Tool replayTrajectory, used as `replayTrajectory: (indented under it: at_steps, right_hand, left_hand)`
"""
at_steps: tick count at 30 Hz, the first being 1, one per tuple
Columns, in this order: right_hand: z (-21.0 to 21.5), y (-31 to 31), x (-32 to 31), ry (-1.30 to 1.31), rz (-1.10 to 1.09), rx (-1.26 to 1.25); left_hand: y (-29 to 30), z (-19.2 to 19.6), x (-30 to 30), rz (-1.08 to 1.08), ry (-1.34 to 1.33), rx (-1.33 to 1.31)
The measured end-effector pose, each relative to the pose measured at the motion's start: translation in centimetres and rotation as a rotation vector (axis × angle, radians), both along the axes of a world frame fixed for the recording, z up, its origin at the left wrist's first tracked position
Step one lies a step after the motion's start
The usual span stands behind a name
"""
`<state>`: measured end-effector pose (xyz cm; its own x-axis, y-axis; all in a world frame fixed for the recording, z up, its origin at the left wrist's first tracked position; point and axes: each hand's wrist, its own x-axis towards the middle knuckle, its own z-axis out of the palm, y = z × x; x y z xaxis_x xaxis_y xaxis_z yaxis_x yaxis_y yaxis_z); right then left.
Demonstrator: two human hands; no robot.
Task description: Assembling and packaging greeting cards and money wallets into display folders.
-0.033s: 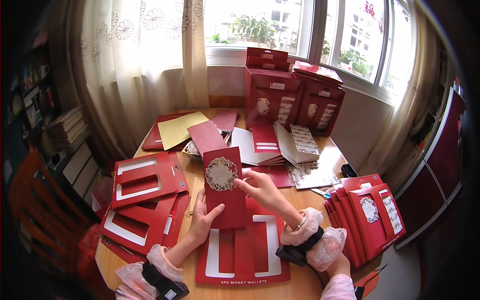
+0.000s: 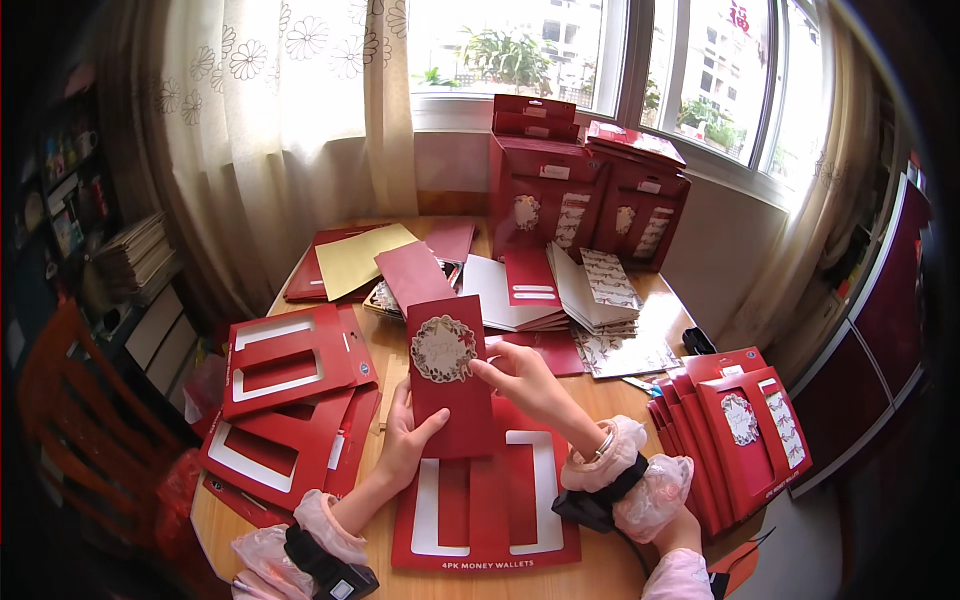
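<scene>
A tall dark red money wallet (image 2: 450,420) is held upright, slightly tilted, above the table. On its upper front sits a round wreath decoration (image 2: 443,349) with a pale centre. My left hand (image 2: 408,445) grips the wallet by its lower left side, thumb across the front. At the right edge my right hand (image 2: 525,385) is closed, one fingertip touching the wreath's rim; its other fingers are partly hidden. Under the wallet a red cardboard sleeve (image 2: 484,556) with white-edged cut-out windows lies flat, partly covered by my hands.
Red sleeves (image 2: 290,358) lie stacked at the left. Filled packs (image 2: 752,425) lean together at the right. Behind are patterned cards (image 2: 610,280), a yellow sheet (image 2: 365,258), a pink envelope (image 2: 412,273) and tall red packs (image 2: 545,190) near the window. A wooden chair (image 2: 85,420) stands at left.
</scene>
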<state>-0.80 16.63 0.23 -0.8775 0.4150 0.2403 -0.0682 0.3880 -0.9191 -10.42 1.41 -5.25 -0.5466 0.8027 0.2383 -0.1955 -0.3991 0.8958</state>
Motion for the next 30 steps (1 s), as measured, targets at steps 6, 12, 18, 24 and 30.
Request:
replayTrajectory:
  at_steps: [6,12,18,24,30]
  right_hand:
    - [-0.05,0.13,0.03,-0.003,-0.03,-0.021]
    - [-0.23,0.02,-0.1,-0.012,-0.037,-0.019]
    - [-0.39,0.0,-0.04,0.006,-0.045,0.045]
    - [0.17,-0.52,0.01,-0.005,-0.059,0.041]
    - [-0.28,-0.14,-0.12,-0.013,-0.062,0.045]
  left_hand:
    - [0.23,0.22,0.03,-0.018,-0.02,0.001]
    - [0.25,-0.24,-0.17,-0.014,-0.009,-0.007]
    - [0.1,0.32,0.03,-0.033,-0.051,-0.009]
    - [0.05,0.25,0.02,-0.006,-0.031,-0.004]
    - [0.2,0.07,-0.12,-0.017,-0.025,-0.008]
